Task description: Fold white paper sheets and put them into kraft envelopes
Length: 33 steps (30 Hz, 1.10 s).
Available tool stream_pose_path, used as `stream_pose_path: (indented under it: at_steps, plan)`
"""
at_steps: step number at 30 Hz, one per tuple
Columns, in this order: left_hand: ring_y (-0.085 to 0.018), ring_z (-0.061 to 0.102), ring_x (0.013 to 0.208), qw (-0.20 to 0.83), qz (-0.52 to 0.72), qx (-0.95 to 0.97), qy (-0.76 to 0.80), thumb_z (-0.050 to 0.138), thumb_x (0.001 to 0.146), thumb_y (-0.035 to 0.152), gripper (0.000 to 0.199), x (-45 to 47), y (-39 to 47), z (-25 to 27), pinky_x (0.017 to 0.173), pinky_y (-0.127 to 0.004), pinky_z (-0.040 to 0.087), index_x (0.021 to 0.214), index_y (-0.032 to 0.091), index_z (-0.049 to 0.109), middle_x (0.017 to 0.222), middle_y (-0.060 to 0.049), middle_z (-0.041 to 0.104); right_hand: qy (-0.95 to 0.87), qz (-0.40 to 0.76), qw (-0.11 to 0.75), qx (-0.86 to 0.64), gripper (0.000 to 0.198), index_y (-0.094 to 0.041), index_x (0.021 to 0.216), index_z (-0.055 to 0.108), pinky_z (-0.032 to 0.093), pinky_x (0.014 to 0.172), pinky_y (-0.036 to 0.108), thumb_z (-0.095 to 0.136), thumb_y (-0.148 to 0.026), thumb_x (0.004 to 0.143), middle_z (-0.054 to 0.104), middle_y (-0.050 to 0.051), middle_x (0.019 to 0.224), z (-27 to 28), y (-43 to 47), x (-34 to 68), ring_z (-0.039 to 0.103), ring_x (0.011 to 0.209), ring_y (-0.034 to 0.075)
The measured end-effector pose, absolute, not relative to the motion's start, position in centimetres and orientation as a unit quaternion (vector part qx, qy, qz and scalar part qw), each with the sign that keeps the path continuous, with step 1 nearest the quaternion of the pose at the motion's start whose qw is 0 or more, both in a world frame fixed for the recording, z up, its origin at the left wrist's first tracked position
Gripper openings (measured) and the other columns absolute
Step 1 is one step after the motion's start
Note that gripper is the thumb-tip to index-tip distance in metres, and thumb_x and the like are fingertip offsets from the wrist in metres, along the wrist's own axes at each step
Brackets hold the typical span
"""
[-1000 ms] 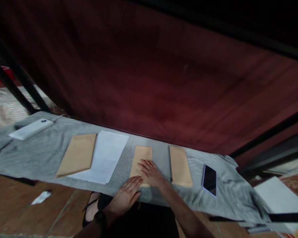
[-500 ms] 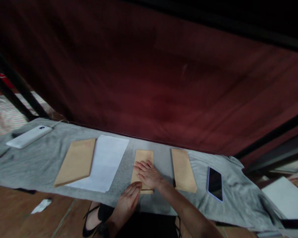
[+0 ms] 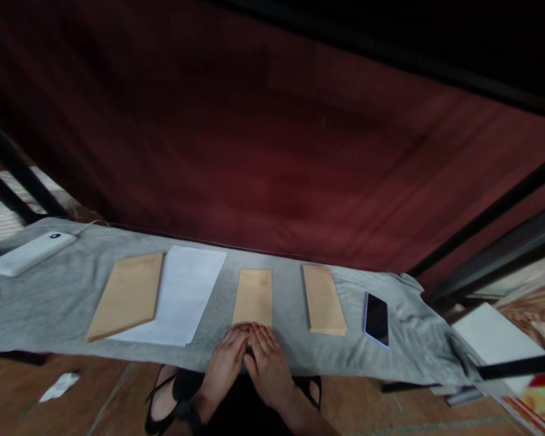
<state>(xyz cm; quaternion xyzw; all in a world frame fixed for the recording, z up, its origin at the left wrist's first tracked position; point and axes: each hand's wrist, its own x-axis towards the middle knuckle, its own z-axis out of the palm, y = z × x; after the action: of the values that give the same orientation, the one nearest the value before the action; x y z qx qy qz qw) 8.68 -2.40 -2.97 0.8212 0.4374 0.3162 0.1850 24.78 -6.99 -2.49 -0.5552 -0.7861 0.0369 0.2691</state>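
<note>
A brown paper envelope [image 3: 253, 295] lies lengthwise on the grey cloth in front of me. Across its near end rest my left hand [image 3: 226, 354] and my right hand [image 3: 267, 360], side by side with fingertips touching. Both hands have straight fingers lying flat on the paper, and they cover that end, so the fold there is hidden. A narrow stack of similar brown envelopes [image 3: 324, 300] is to the right. On the left, larger brown envelopes [image 3: 128, 293] overlap white paper sheets [image 3: 191, 297].
A phone [image 3: 376, 319] with a purple edge lies at the right. At the far left is a white device [image 3: 29, 254] with a cable. Grey cloth [image 3: 409, 339] covers the narrow table, and a dark red curtain [image 3: 272, 181] hangs behind it.
My right hand has slid from the envelope's middle toward me to its near end, beside my left hand. The view has shifted slightly to the right.
</note>
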Motion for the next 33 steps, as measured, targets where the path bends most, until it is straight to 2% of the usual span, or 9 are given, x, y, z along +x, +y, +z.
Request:
stream_pose_path:
  at_steps: [3,9,15,19,22,24,26,29,33]
  plan:
    - [-0.021,0.066,0.118,0.175,0.331,0.806,0.458,0.036,0.101,0.023,0.034,8.6,-2.3,-3.3,0.103,-0.041,0.055,0.124,0.023,0.061,0.125,-0.008,0.07,-0.777,0.007,0.285,-0.561,0.06,-0.016,0.155,0.038,0.041,0.118,0.044,0.055,-0.034,0.101,0.047,0.011,0.154,-3.8,-8.7,23.8,0.045,0.143,0.025]
    - [-0.028,0.059,0.125,0.07,0.344,0.785,0.511,0.038,0.099,0.025,0.036,8.4,-2.3,-3.7,0.104,-0.049,0.051,0.13,0.019,0.055,0.132,-0.014,0.063,-0.761,0.007,0.286,-0.583,0.06,-0.019,0.154,0.042,0.041,0.118,0.044,0.06,-0.03,0.097,0.05,0.01,0.153,-4.0,-8.8,25.4,0.049,0.14,0.025]
    - [-0.032,0.06,0.105,0.022,0.284,0.752,0.594,0.044,0.096,0.029,0.033,8.9,-3.0,-2.0,0.094,-0.048,0.051,0.12,0.013,0.061,0.115,-0.017,0.064,-0.752,-0.001,0.281,-0.596,0.061,-0.018,0.153,0.043,0.04,0.118,0.045,0.061,-0.032,0.096,0.05,0.012,0.152,-4.3,-8.9,26.2,0.049,0.14,0.027]
    - [-0.033,0.057,0.1,0.025,0.255,0.724,0.64,0.049,0.092,0.034,0.035,9.4,-3.1,-0.9,0.092,-0.048,0.048,0.113,0.01,0.063,0.109,-0.019,0.062,-0.736,-0.005,0.289,-0.613,0.064,-0.015,0.154,0.042,0.04,0.118,0.048,0.06,-0.037,0.096,0.049,0.015,0.152,-4.8,-8.7,25.3,0.047,0.141,0.03]
    - [-0.034,0.056,0.099,0.077,0.255,0.682,0.681,0.058,0.083,0.036,0.025,9.5,-2.5,0.0,0.09,-0.048,0.047,0.093,0.015,0.065,0.101,-0.017,0.063,-0.73,-0.002,0.295,-0.616,0.062,-0.012,0.152,0.044,0.04,0.117,0.049,0.058,-0.037,0.097,0.047,0.017,0.153,-5.2,-8.7,24.9,0.045,0.143,0.031]
    - [-0.034,0.056,0.096,0.168,0.294,0.642,0.688,0.066,0.072,0.037,0.018,9.5,-1.9,0.6,0.089,-0.047,0.046,0.074,0.02,0.06,0.088,-0.012,0.062,-0.724,0.003,0.299,-0.622,0.06,-0.011,0.151,0.046,0.041,0.117,0.049,0.056,-0.037,0.098,0.047,0.018,0.153,-5.3,-8.7,24.7,0.045,0.143,0.031]
    - [-0.03,0.057,0.085,0.273,0.337,0.606,0.667,0.069,0.064,0.039,0.023,9.6,-1.4,1.2,0.083,-0.044,0.046,0.061,0.023,0.053,0.071,-0.006,0.057,-0.718,0.011,0.299,-0.628,0.058,-0.011,0.149,0.048,0.04,0.116,0.051,0.056,-0.037,0.097,0.048,0.018,0.152,-5.1,-8.6,24.4,0.046,0.142,0.032]
    - [-0.021,0.053,0.063,0.369,0.368,0.587,0.62,0.064,0.065,0.046,0.027,10.5,-1.0,1.9,0.066,-0.035,0.045,0.056,0.024,0.05,0.056,0.001,0.05,-0.7,0.021,0.291,-0.652,0.056,-0.012,0.147,0.05,0.042,0.114,0.053,0.056,-0.034,0.096,0.051,0.019,0.15,-3.9,-8.0,23.9,0.05,0.138,0.034]
    - [-0.016,0.051,0.059,0.413,0.4,0.594,0.562,0.061,0.069,0.052,0.033,13.2,-1.2,3.2,0.059,-0.029,0.043,0.058,0.024,0.046,0.057,0.004,0.049,-0.658,0.065,0.29,-0.692,0.045,-0.016,0.14,0.058,0.053,0.099,0.052,0.048,-0.023,0.097,0.061,0.019,0.139,-0.8,-6.5,24.3,0.062,0.123,0.035]
